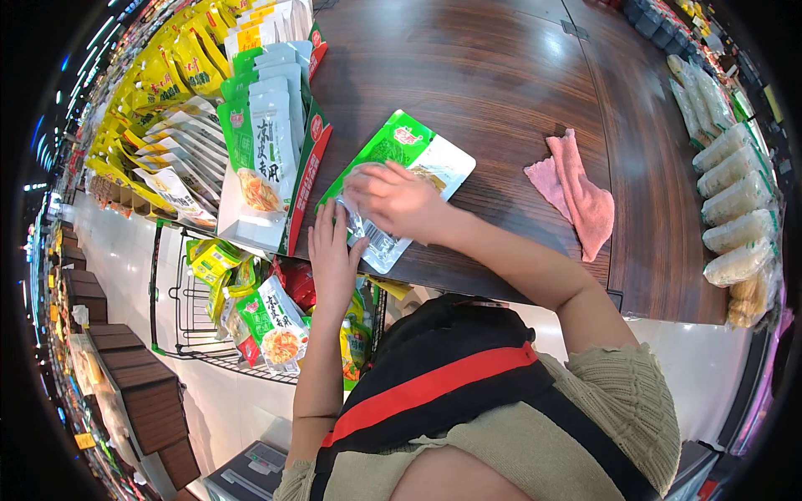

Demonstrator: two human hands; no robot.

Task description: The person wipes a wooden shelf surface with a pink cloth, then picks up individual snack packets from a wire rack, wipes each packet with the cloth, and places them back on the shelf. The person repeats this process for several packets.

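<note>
A green and white food pouch [401,141] lies flat on the dark wood-grain table [501,81]. Across its lower part my right hand [398,200] rests with bent fingers on crinkled clear plastic; whether it pinches the plastic is hidden. My left hand [333,250] lies at the pouch's lower left edge, fingers extended and thumb apart, touching it. Just left stands an open display carton [307,181] with upright green and silver pouches [269,144]. A pink cloth [579,194] lies crumpled on the table to the right.
Yellow seasoning packets [194,59] and white packets [182,150] fill the shelf at left. Below them, a wire shopping cart [188,313] holds several packets, one green and white [276,332]. Bagged white goods [736,194] line the table's right edge.
</note>
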